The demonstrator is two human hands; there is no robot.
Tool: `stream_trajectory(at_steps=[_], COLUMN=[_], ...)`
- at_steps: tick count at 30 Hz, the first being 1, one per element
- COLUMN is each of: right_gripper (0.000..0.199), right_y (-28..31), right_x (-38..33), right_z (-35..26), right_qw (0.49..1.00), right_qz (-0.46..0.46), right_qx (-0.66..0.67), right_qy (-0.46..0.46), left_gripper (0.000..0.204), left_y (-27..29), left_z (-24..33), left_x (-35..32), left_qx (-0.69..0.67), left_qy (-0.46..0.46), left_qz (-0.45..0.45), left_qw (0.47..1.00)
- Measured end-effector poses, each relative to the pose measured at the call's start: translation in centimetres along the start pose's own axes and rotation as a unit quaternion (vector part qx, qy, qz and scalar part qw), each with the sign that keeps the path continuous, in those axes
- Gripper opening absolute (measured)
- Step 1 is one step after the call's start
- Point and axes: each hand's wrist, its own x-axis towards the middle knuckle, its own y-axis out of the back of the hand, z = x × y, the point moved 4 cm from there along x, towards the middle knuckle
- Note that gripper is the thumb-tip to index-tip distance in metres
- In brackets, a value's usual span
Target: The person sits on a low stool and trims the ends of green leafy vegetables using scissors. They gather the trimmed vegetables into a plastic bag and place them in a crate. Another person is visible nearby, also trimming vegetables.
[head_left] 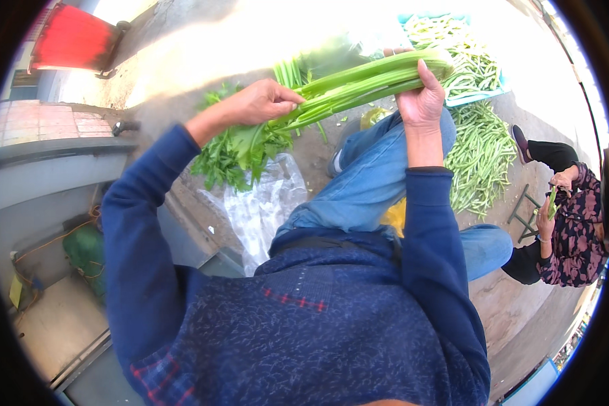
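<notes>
A bunch of celery (365, 79) lies slantwise across my front, its pale root end up at the right and its leafy tops down at the left. My right hand (421, 98) holds it near the root end, palm up with the thumb over the front. At the left, my left hand (264, 101) pinches a stalk where the leaves begin. Celery leaves (240, 152) hang and spread below that hand, above a clear plastic bag (267, 203) on the ground. More celery stalks (287, 71) show behind the bunch.
Green beans fill a light-blue crate (484, 98) at the far right, with a heap of beans (480, 159) before it. A person (572, 223) sits at the right, holding beans. A grey metal structure (54, 176) stands left; a red cover (74, 39) is farther back.
</notes>
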Motion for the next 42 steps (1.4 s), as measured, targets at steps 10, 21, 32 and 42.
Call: stream_trajectory(at_steps=[10, 21, 32, 42], right_gripper=[0.042, 0.043, 0.047, 0.053], right_y=[0.3, 2.1, 2.6, 2.5], right_x=[-0.3, 0.8, 0.8, 0.8], right_z=[0.2, 0.7, -2.2, -1.9], right_qw=[1.000, 0.997, 0.992, 0.997], right_qz=[-0.002, 0.065, 0.087, 0.025], right_qx=[-0.021, 0.009, 0.057, 0.064], right_qy=[-0.010, 0.027, 0.070, 0.021], left_gripper=[0.014, 0.010, 0.021, 0.029], left_y=[-2.4, 0.7, 3.7, 0.2], left_z=[1.6, -4.3, -23.1, -13.0], left_x=[1.4, 1.4, -15.4, -7.4], left_qx=[0.196, 0.223, 0.507, 0.053], left_qy=[-0.159, -0.061, 0.138, 0.072], left_qz=[-0.046, 0.134, 0.186, 0.335], left_qw=[0.966, 0.964, 0.831, 0.938])
